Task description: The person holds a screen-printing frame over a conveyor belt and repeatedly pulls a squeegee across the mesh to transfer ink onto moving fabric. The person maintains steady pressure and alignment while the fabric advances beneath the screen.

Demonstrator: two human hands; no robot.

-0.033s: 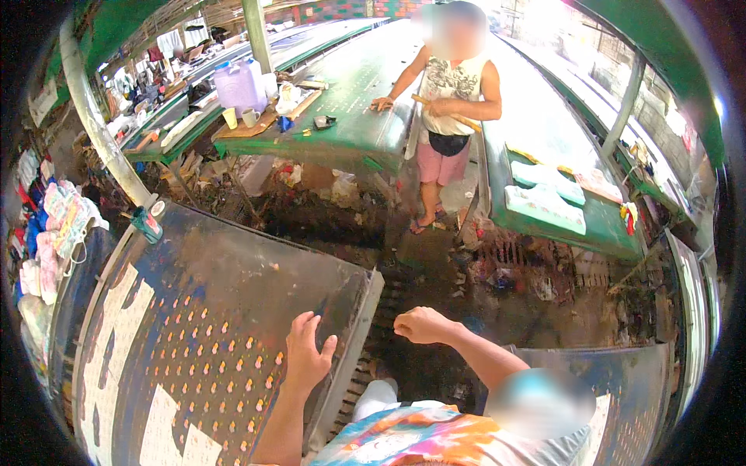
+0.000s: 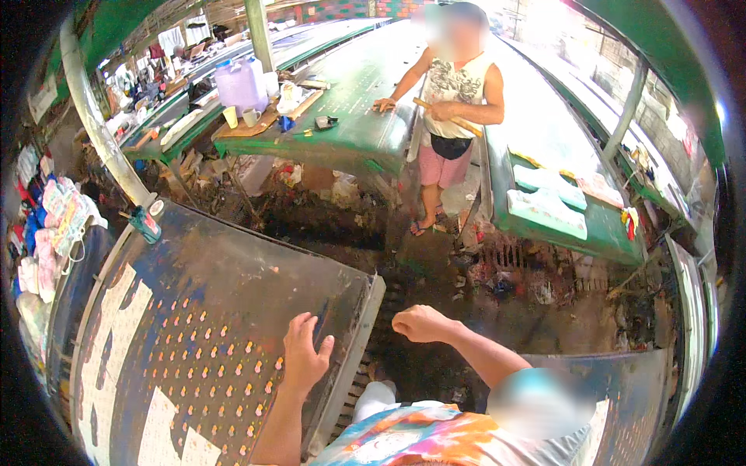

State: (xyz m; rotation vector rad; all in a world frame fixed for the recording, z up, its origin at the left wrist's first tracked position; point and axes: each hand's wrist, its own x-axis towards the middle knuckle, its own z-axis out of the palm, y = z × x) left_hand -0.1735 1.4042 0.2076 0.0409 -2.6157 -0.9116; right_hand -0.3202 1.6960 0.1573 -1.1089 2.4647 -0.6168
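Note:
My left hand is open, fingers apart, over the right part of a dark, paint-stained table. Whether it touches the surface, I cannot tell. Rows of small pink and yellow printed motifs cover the table to its left, alongside pale printed cut pieces. My right hand is closed in a loose fist over the dark gap right of the table, and nothing sticks out of it. Below my hands shows a tie-dyed shirt.
A person stands between two long green tables, holding a wooden stick. A purple jug and cups stand on the left table. Folded pale-green cloths lie on the right one. A second dark table is lower right.

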